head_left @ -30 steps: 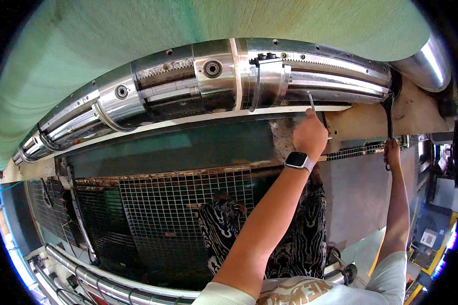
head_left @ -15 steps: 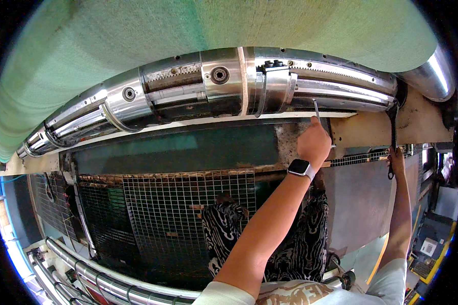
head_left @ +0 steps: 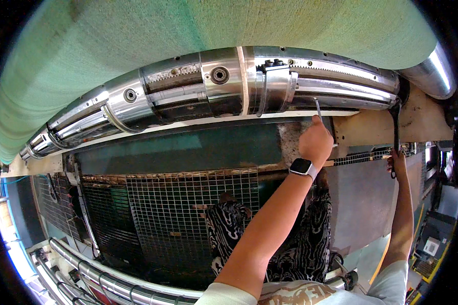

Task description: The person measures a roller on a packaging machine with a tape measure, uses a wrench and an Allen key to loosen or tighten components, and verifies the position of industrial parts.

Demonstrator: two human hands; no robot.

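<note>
My left hand (head_left: 315, 140), with a watch on its wrist, is closed round a thin metal rod (head_left: 318, 108). The rod's upper end reaches to the underside of the steel shaft (head_left: 341, 95); a short bit shows by the heel of the hand. Farther right, my right hand (head_left: 397, 161) grips the lower part of a long black wrench (head_left: 396, 129). The wrench stands nearly upright, its head at the shaft's right end and its ring end below my fingers. A steel collar (head_left: 277, 89) with dark bolts sits on the shaft left of the rod.
A large green-covered roller (head_left: 213, 25) arches above the shaft. More collars (head_left: 130, 95) and toothed racks (head_left: 336, 69) line the shaft. Below lie a wire grid (head_left: 188, 203) and a grey plate (head_left: 359, 203). Steel pipes (head_left: 102, 274) run along the lower left.
The view has shifted very slightly, so the scene sits a little to the right. Both hands keep their holds, and the rod and wrench stay in nearly the same places.
</note>
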